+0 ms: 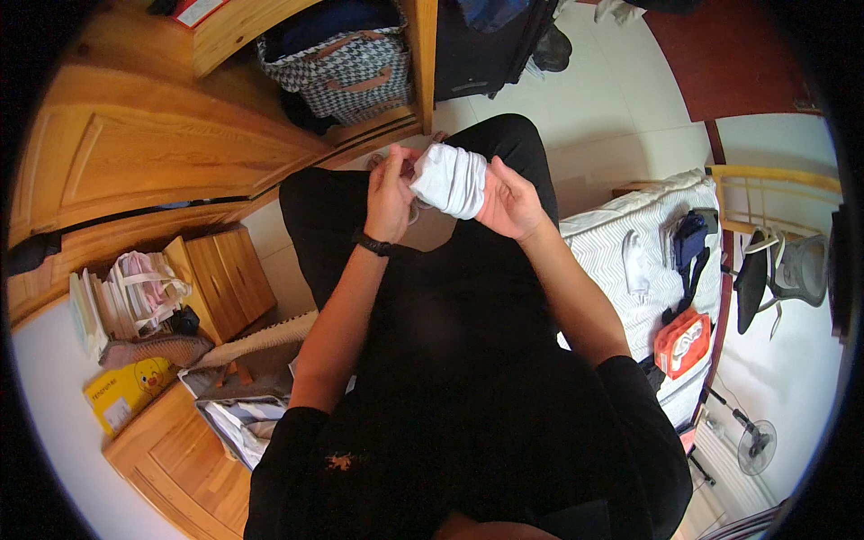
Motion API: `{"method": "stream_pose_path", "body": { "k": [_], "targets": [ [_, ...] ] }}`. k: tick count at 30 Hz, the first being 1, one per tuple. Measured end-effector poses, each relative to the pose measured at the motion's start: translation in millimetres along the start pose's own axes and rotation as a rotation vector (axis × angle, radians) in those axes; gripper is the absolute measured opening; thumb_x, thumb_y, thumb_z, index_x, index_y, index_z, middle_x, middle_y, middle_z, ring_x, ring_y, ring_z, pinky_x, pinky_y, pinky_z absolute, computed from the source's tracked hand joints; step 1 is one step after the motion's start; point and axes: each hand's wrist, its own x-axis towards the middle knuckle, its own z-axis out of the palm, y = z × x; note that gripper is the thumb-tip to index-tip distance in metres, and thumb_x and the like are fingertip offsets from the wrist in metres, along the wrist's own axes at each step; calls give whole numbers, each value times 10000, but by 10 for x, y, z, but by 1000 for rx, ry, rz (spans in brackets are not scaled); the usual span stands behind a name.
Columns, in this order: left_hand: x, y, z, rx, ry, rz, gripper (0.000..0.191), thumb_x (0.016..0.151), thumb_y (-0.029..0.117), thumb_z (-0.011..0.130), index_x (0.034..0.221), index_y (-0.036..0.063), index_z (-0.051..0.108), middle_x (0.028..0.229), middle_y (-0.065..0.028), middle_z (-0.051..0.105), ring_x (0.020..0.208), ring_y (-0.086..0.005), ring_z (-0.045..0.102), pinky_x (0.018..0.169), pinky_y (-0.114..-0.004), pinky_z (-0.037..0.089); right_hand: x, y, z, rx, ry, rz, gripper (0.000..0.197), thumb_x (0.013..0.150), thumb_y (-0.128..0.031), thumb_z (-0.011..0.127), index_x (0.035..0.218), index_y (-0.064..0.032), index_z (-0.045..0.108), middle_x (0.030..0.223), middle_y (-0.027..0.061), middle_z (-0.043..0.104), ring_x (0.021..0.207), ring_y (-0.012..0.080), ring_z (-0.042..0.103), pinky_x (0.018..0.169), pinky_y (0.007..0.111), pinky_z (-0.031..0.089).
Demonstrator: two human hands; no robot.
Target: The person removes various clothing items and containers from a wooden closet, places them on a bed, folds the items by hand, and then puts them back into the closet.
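A bunched white cloth bundle (451,181), probably socks, is held up over my lap between both hands. Its right part is gathered into several loose folds, while the left end lies flatter. My left hand (390,202) pinches that left end, with the fingertips partly hidden behind the cloth. On the other side my right hand (509,202) cups the gathered end, palm up and thumb raised clear. The right fingers are mostly hidden under the bundle. Below the hands are my black trousers (506,145).
To the right, a bed (594,250) bears a white sock (634,263), dark folded clothes (690,236) and a red tissue pack (682,343). Wooden wardrobe doors (189,148) and a houndstooth bag (364,77) stand ahead-left. A storage bag (243,405) is near my left elbow.
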Motion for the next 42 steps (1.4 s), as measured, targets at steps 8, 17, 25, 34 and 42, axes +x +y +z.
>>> {"method": "stream_pose_path", "body": {
  "k": [8, 17, 25, 34, 42],
  "targets": [
    [-15, 342, -166, 119, 33, 137, 156, 916, 170, 481, 960, 32, 538, 983, -60, 575, 908, -175, 573, 818, -362, 492, -105, -222, -100, -418, 386, -216, 255, 887, -171, 533, 1047, 24, 573, 958, 79, 627, 846, 128, 605, 753, 249, 493],
    [50, 313, -382, -111, -35, 169, 195, 926, 204, 461, 1016, 44, 524, 1048, -57, 568, 980, -176, 550, 861, -339, 469, -151, -357, -87, -395, 347, -325, 232, 901, -214, 515, 933, 1, 597, 905, 78, 639, 818, 131, 610, 768, 257, 481],
    [63, 284, -335, 23, -131, 88, 317, 946, 211, 411, 1190, 20, 477, 1147, -74, 540, 1020, -174, 536, 803, -322, 482, -201, -232, 143, -360, 207, -332, 495, 844, 17, 489, 1305, -32, 314, 1103, 100, 577, 1007, 178, 552, 897, 323, 425],
    [42, 192, -180, 1080, -290, 456, 129, 854, 117, 581, 875, -10, 577, 829, 0, 582, 760, -73, 518, 662, -217, 419, -592, -203, -155, -1327, 774, -294, 148, 819, -41, 600, 963, -12, 623, 1015, 62, 576, 943, 116, 523, 743, 267, 461],
    [-63, -235, 612, 753, -694, -17, 246, 908, 129, 491, 1119, 4, 477, 822, -62, 597, 750, -105, 577, 680, -225, 447, -1763, -221, -186, -883, 993, -760, 148, 873, -140, 562, 903, 4, 579, 796, 31, 613, 709, 85, 569, 651, 226, 474]
  ]
}}
